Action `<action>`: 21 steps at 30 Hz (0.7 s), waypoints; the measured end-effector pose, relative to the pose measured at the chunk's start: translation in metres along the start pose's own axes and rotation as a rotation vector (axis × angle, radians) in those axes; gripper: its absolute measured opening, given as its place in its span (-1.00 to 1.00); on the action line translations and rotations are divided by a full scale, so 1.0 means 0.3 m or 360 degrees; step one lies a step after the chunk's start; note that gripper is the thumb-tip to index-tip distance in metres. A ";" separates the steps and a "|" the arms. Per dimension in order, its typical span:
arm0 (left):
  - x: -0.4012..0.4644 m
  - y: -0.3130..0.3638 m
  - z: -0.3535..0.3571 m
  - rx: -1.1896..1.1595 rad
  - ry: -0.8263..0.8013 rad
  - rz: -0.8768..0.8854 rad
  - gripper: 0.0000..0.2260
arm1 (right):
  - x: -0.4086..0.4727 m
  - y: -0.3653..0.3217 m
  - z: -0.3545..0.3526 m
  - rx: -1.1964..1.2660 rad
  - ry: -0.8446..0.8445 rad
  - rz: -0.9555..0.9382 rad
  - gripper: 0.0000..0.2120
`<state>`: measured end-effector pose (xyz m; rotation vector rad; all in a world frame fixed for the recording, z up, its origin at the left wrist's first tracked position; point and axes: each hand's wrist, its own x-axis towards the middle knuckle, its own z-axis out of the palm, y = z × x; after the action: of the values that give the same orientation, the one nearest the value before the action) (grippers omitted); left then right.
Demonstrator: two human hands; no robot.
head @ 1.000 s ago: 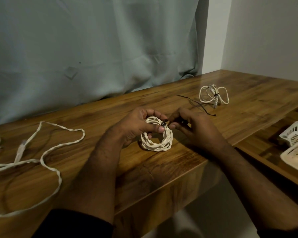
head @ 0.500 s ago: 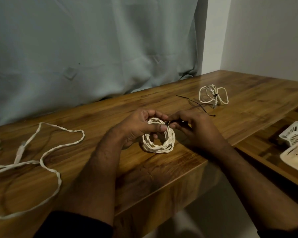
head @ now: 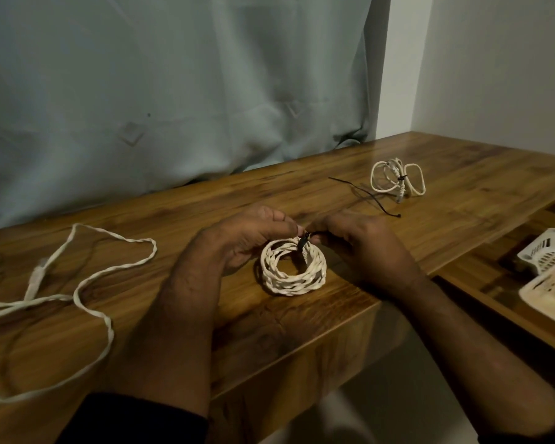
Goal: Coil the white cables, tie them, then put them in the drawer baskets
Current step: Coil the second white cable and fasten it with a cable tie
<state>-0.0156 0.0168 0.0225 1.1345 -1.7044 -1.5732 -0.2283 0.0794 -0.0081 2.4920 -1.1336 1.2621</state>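
Wood, cord, plastic and cloth

The brown wooden desk top (head: pixel 318 315) has a glossy, grained finish; the coiled white braided cable (head: pixel 293 272) looks twisted and ropy, bound by a thin black plastic tie (head: pixel 302 243); two white slotted plastic baskets (head: pixel 547 274) look smooth; the pale grey-green cloth curtain (head: pixel 173 91) is matt and creased.

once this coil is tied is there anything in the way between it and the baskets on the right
Nothing visible blocks it. The coiled cable sits near the desk's front edge, held by both hands. The baskets lie lower right in the open drawer; the tied cable and spare black tie lie farther back.
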 end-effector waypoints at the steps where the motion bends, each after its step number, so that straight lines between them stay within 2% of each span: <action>1: -0.002 0.001 0.001 0.0023 0.0011 -0.0005 -0.88 | 0.000 0.000 0.000 0.0002 -0.0006 -0.0015 -0.78; 6: -0.013 0.014 0.001 -0.0046 0.0012 -0.0086 -0.94 | 0.002 -0.001 0.003 0.0019 -0.0012 -0.0018 -0.78; 9: -0.025 0.025 0.009 -0.0082 -0.0049 -0.0113 -0.83 | -0.001 -0.008 -0.002 0.0062 -0.0034 0.0002 -0.75; 11: -0.026 0.033 0.016 -0.0081 -0.0027 -0.0072 -0.87 | 0.001 -0.012 -0.007 0.0097 -0.0042 0.0028 -0.72; 14: -0.013 0.037 0.014 -0.0082 0.0080 -0.0049 -0.87 | 0.005 -0.013 -0.007 0.0146 -0.0077 0.0058 -0.69; 18: 0.008 0.043 0.028 -0.0070 0.0401 0.0033 -0.81 | 0.005 -0.011 -0.001 0.0176 -0.0139 0.0147 -0.61; 21: 0.012 0.040 0.057 -0.0032 0.0486 0.0144 -0.80 | 0.006 -0.009 -0.003 0.0239 -0.0194 0.0212 -0.54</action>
<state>-0.0343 0.0220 0.0308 1.2009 -1.5122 -1.2851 -0.2264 0.0808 -0.0057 2.6751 -1.2980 1.2878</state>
